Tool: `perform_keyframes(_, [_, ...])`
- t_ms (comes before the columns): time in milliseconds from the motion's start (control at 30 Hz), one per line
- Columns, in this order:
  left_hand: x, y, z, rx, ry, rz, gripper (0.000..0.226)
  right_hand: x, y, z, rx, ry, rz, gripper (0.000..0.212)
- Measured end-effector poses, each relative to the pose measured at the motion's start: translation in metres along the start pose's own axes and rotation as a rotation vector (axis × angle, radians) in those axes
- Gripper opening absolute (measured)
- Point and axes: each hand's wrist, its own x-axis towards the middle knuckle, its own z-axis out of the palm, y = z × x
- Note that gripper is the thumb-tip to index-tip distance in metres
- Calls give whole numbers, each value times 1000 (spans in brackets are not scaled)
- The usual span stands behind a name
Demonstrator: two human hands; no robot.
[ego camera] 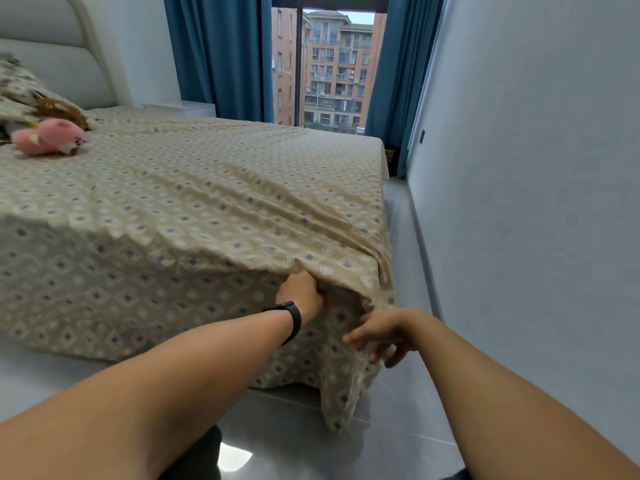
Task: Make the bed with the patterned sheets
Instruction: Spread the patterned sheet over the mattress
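A beige sheet with a diamond pattern (194, 188) covers the bed and hangs down over its foot end and right side. My left hand (303, 292), with a black band on the wrist, grips a fold of the sheet at the near right corner of the mattress, and creases fan out from there across the top. My right hand (381, 336) is just right of that corner, fingers spread and relaxed, touching the hanging corner flap of the sheet, which reaches the floor.
A pink plush toy (48, 136), a brown plush toy (62, 110) and a patterned pillow (15, 81) lie by the padded headboard (59, 46). A narrow grey tiled aisle (408, 244) runs between bed and right wall (536, 168). Blue curtains (221, 53) frame the window behind a white nightstand (194, 107).
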Motion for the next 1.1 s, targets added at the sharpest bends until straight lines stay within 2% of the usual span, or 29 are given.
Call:
perform_keyframes(67, [2,-2,-8,-8,-96,53,16,4,-1,-2,-40,246,-73,59])
perform_keyframes(133, [3,-7,-20,123,-366,190,19,13,4,-7,-74,540,-128,54])
perform_keyframes(200, [-7,-14,-28,308,-769,245,15,19,9,-7,-35,626,-191,51])
perform_keyframes(267, [-24,-17,-23,432,-1151,190,21,22,10,-3,-33,664,-225,34])
perform_keyframes(300, [-33,-14,-18,455,-1240,180,23,21,9,-2,-43,702,-217,22])
perform_keyframes(333, [-39,-9,-12,457,-1245,213,24,19,7,0,-58,740,-207,15])
perform_keyframes(367, [-42,-2,-7,451,-1165,274,23,20,5,0,-66,779,-200,14])
perform_keyframes(467, [-37,21,-13,469,-670,484,19,24,3,1,-22,804,-216,15])
perform_keyframes(533, [-30,23,-23,470,-407,538,15,22,4,0,-54,749,-216,16])
perform_keyframes(567, [-26,20,-27,458,-329,542,15,19,5,-1,-105,677,-198,17])
perform_keyframes(600, [-23,16,-30,452,-287,533,18,15,8,-3,-166,566,-167,18])
perform_keyframes(700, [-16,4,-39,459,-210,502,21,-3,8,3,-280,76,41,14])
perform_keyframes(733, [-15,2,-41,456,-174,509,19,-9,6,7,-306,-33,84,12])
perform_keyframes(833, [-14,2,-41,384,-47,587,20,-22,-18,16,-274,-211,72,14])
perform_keyframes(933, [-12,8,-40,365,116,686,24,-33,-34,7,-215,-273,16,20])
perform_keyframes(1000, [-10,8,-41,416,171,686,27,-41,-27,3,-284,-222,54,14])
perform_keyframes(1100, [-8,4,-45,435,195,634,25,-46,-7,-2,-381,-106,104,32])
